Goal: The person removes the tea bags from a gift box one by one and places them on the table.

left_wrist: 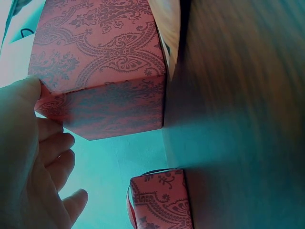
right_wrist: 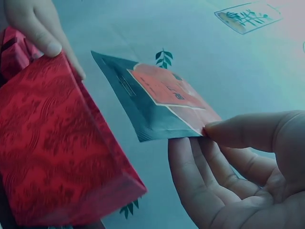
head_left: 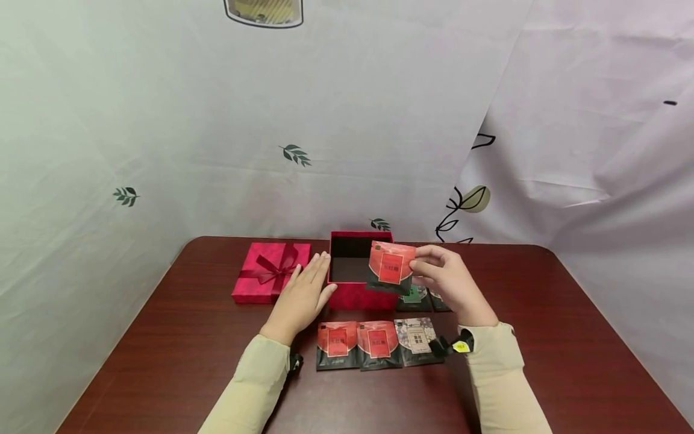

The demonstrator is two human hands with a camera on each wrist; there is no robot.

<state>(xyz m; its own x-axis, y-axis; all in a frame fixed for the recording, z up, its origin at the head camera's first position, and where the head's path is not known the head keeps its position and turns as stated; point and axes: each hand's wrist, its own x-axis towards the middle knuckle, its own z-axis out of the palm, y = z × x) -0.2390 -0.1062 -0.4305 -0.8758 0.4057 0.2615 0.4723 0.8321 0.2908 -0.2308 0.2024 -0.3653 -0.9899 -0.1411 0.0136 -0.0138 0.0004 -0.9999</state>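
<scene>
My right hand (head_left: pixel 452 283) pinches a red and black sachet (head_left: pixel 390 265) by its edge, thumb on one face and fingers behind. The sachet is in front of and above the right part of an open red patterned box (head_left: pixel 360 296), whose dark inside shows. My left hand (head_left: pixel 302 296) rests against the box's left side with its fingers mostly straight. In the left wrist view its thumb touches a corner of the box (left_wrist: pixel 102 52). The right wrist view shows the sachet (right_wrist: pixel 167 90) tilted, apart from the box wall (right_wrist: pixel 57 143).
A red lid with a ribbon bow (head_left: pixel 259 259) lies left of the box. In front lie two red sachets (head_left: pixel 337 345) and a grey flowered one (head_left: pixel 417 340). Green-labelled (head_left: pixel 414 299) and other sachets lie partly hidden at the box's right. A printed cloth (head_left: pixel 352 120) hangs behind the table.
</scene>
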